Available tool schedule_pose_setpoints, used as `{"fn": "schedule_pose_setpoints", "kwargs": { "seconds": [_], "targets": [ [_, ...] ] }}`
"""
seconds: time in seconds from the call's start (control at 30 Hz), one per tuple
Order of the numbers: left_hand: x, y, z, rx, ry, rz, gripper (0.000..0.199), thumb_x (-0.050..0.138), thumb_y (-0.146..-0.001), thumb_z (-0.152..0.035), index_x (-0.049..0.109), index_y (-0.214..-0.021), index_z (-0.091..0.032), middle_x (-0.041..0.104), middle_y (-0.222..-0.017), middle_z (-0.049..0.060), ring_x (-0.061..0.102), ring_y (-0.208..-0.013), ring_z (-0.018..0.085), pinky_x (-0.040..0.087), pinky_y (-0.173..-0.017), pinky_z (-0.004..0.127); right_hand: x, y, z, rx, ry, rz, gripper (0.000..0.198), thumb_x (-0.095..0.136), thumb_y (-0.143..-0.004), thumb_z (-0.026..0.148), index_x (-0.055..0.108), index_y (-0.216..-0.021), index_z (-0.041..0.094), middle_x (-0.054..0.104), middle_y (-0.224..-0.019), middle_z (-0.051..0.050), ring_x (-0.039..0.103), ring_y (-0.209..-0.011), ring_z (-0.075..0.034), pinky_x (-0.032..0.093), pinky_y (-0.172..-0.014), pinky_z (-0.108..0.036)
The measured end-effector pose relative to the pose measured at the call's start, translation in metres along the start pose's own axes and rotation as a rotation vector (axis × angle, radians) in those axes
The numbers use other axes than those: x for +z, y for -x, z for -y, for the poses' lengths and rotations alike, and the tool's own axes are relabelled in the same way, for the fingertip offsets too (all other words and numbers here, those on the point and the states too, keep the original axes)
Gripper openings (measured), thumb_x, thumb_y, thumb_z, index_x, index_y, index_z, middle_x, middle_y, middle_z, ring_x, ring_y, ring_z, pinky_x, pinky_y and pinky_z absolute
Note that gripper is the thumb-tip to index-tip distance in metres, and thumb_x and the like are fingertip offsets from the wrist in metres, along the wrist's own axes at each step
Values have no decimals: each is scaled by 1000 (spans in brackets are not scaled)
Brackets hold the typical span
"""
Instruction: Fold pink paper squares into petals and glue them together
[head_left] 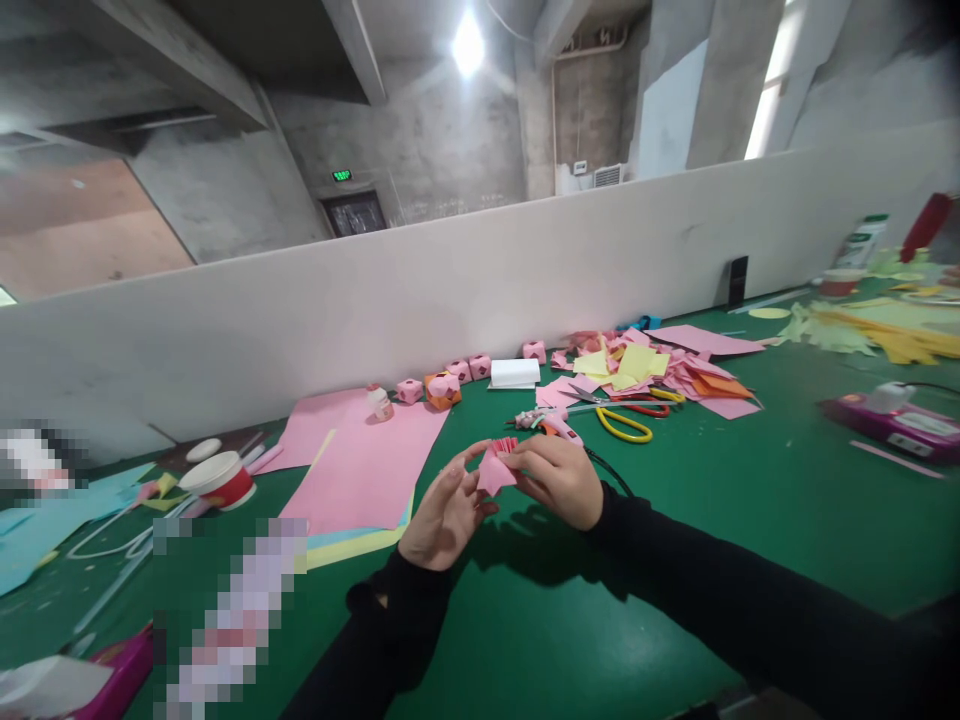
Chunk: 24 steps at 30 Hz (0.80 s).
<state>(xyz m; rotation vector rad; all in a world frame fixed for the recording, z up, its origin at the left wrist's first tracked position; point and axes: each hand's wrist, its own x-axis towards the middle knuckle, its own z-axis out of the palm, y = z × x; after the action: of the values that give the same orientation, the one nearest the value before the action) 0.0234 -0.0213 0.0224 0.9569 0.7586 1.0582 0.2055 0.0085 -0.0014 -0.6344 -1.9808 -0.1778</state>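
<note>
Between my two hands, above the green table, is a folded pink paper piece (495, 474) with a row of narrow pleats along its top. My left hand (448, 515) grips its left side between thumb and fingers. From the right, my right hand (556, 478) pinches the pleated edge, and its fingertips cover part of the paper. Just beyond the hands lies a pink glue gun (561, 428) with a dark cable. Yellow-handled scissors (626, 425) rest to its right. Several small pink folded paper cubes (409, 390) stand in a row at the back.
Large pink sheets (360, 465) lie to the left, near a red and white paper cup (221, 480). Pink and yellow scraps (626, 365) are heaped at the back right. A white partition (375, 300) borders the table (750, 520). A purple power strip (900, 425) lies at the right.
</note>
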Motion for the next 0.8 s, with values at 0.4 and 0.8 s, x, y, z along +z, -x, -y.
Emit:
{"fn": "schedule_pose_setpoints", "kwargs": {
  "seconds": [0.4,0.8],
  "targets": [
    [-2,-1,0,-68,-28,-40,49,76,-63,-33,59,-108,-18,63,-77,2,58,-63,10,46,-59,22,1,1,2,-89,-55,34,16,50,-90,22,66,-92,23,71,-87,-5,63,-78,-15,45,-68,-28],
    [-11,-7,-4,61,-33,-217,52,80,-59,-25,59,-106,-14,63,-69,0,58,-58,9,47,-56,22,9,-4,16,1172,-1281,178,40,69,-69,52,66,-78,13,65,-73,-4,60,-64,-10,46,-54,-19]
  ]
}}
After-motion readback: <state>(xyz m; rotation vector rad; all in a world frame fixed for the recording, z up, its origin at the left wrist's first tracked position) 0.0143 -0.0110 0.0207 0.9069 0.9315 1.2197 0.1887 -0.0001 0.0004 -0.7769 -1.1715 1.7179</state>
